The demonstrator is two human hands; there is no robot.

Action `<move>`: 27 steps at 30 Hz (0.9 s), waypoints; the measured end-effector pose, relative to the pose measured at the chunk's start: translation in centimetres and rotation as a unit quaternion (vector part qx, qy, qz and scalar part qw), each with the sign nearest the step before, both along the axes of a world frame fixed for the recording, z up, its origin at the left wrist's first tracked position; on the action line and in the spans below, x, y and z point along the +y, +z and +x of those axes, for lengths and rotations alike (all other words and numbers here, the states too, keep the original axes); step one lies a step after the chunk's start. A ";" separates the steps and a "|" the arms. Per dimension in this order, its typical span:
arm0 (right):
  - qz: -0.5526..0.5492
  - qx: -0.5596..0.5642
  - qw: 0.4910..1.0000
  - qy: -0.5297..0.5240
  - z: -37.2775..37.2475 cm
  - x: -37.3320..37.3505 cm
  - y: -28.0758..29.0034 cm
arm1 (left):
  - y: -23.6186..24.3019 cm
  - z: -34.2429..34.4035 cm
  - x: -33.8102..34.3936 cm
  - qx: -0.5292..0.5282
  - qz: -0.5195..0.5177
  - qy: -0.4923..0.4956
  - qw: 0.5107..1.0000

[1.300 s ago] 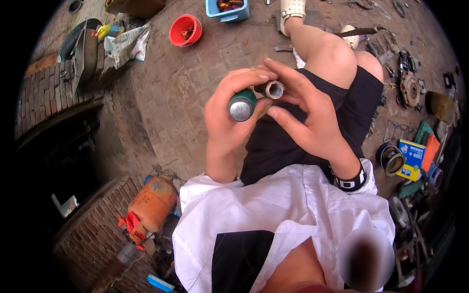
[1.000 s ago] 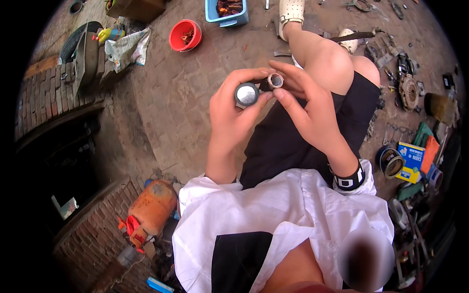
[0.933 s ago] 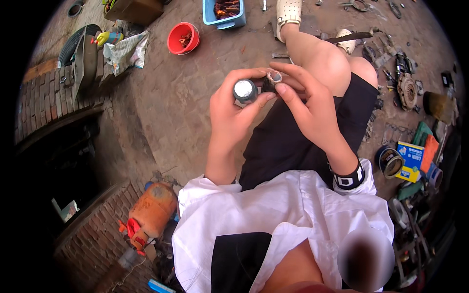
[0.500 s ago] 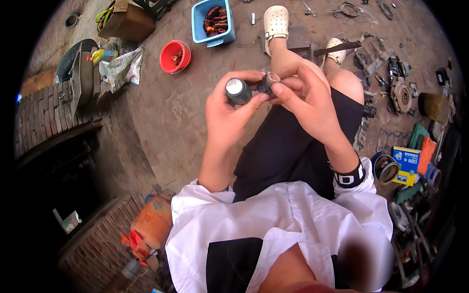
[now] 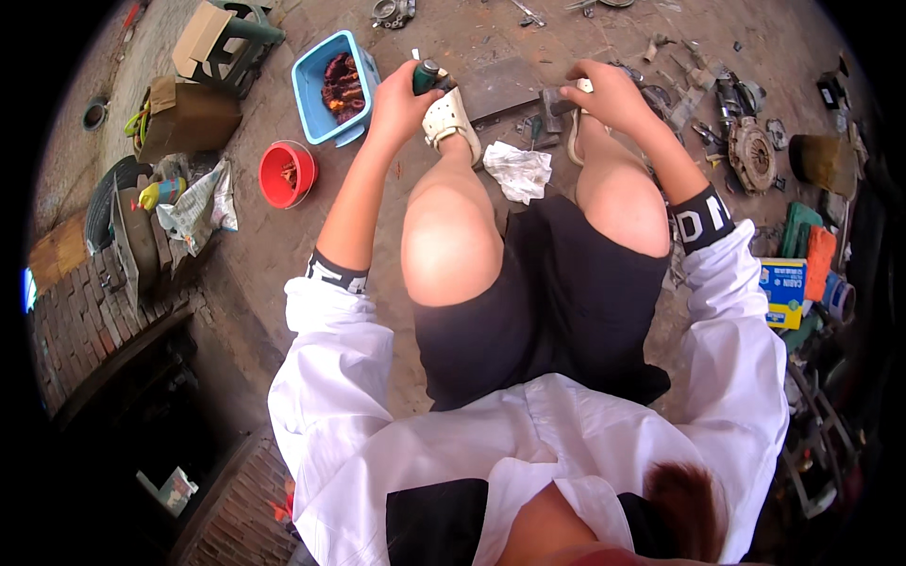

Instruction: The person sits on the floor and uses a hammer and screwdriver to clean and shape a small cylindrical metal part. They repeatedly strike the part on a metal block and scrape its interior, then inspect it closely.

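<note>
My left hand point(image 5: 398, 102) is closed around a short dark green cylinder point(image 5: 427, 75), beside the white clog point(image 5: 451, 121) on my left foot. Its lower part is hidden by the fingers. My right hand point(image 5: 612, 96) reaches down by my right foot, its fingers curled over the handle of a hammer. The grey hammer head point(image 5: 557, 102) sticks out to the left of the fingers; the handle is mostly hidden under the hand. Between my feet lie a crumpled white cloth point(image 5: 517, 172) and a tool with a green handle point(image 5: 536, 128). A flat metal plate point(image 5: 505, 87) lies just beyond.
A blue tub point(image 5: 366, 66) with dark reddish parts and a red bucket point(image 5: 274, 193) stand to the left. Farther left are a cardboard box point(image 5: 193, 118) and a green stool point(image 5: 247, 38). Car parts, including a clutch disc point(image 5: 752, 156), and a blue-yellow box point(image 5: 785, 291) lie right.
My hands have parted from in front of me and gone forward and down. The right one has left the small piece and taken the hammer. My legs have spread, showing the white cloth.
</note>
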State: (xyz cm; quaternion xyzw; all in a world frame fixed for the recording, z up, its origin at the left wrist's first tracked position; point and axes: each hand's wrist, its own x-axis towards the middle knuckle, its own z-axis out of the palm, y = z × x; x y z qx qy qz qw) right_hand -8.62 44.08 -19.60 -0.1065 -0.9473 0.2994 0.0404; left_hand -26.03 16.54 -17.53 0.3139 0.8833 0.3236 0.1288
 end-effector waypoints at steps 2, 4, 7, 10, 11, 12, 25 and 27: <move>0.128 -0.077 0.987 0.059 -0.9 1.3 -5.7 | -4.9 -1.4 3.1 0.007 -0.068 -0.058 0.996; 0.193 -0.117 0.971 0.081 -1.6 1.8 -9.0 | -9.2 -2.3 5.8 -0.005 -0.115 -0.121 0.986; 0.204 -0.343 0.908 0.127 -4.0 2.3 -10.3 | -15.1 -2.5 9.0 -0.038 -0.111 -0.147 0.982; 0.100 -0.539 0.823 0.148 -6.3 3.9 -12.4 | -19.0 -2.7 11.3 -0.030 -0.139 -0.144 0.979; 0.019 -0.606 0.786 0.119 -6.8 4.6 -13.5 | -19.7 -2.6 11.6 -0.034 -0.145 -0.144 0.978; -0.059 -0.666 0.738 0.087 -7.2 5.4 -14.5 | -20.1 -2.6 11.8 -0.036 -0.154 -0.144 0.977; -0.068 -0.430 0.900 -0.012 0.0 7.3 -10.3 | -15.3 -4.9 4.7 0.014 -0.012 0.075 0.997; -0.063 -0.374 0.925 -0.033 0.8 7.6 -7.9 | -15.5 -5.1 1.3 0.048 0.035 0.176 0.983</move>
